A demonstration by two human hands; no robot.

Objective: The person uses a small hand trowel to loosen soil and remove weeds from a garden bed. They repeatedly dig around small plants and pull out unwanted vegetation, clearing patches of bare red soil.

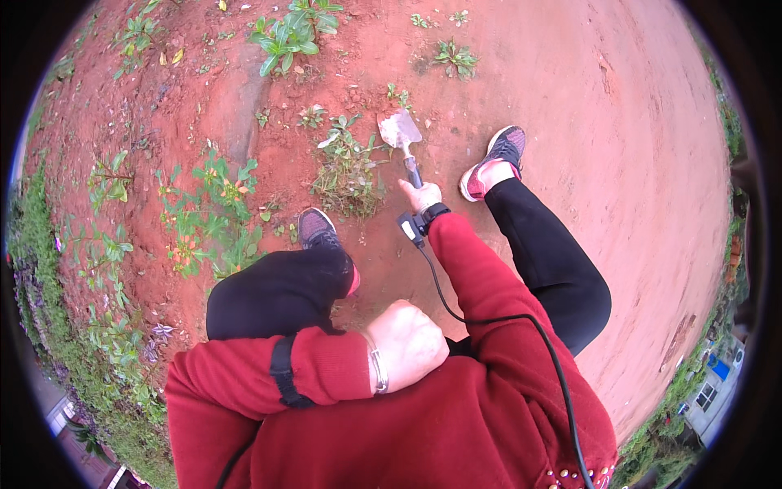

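Observation:
My right hand (pixel 423 195) is closed on the dark handle of a garden trowel (pixel 400 129), whose metal blade, smeared with soil, points away from me over the red ground. Left of the blade lies a clump of weeds (pixel 348 174), partly dry. A black device with a cable is strapped at my right wrist. My left hand (pixel 408 343), with a metal bangle at its wrist, is curled in front of my body near my lap; nothing shows in it, but its palm side and fingertips are hidden.
My shoes stand on red soil, the left shoe (pixel 317 229) near the weeds, the right shoe (pixel 496 160) beyond the trowel handle. An orange-flowered plant (pixel 211 208) grows at left, a leafy plant (pixel 293 36) farther off, a small weed (pixel 457 59) ahead. A black cable (pixel 553 354) runs along my right arm.

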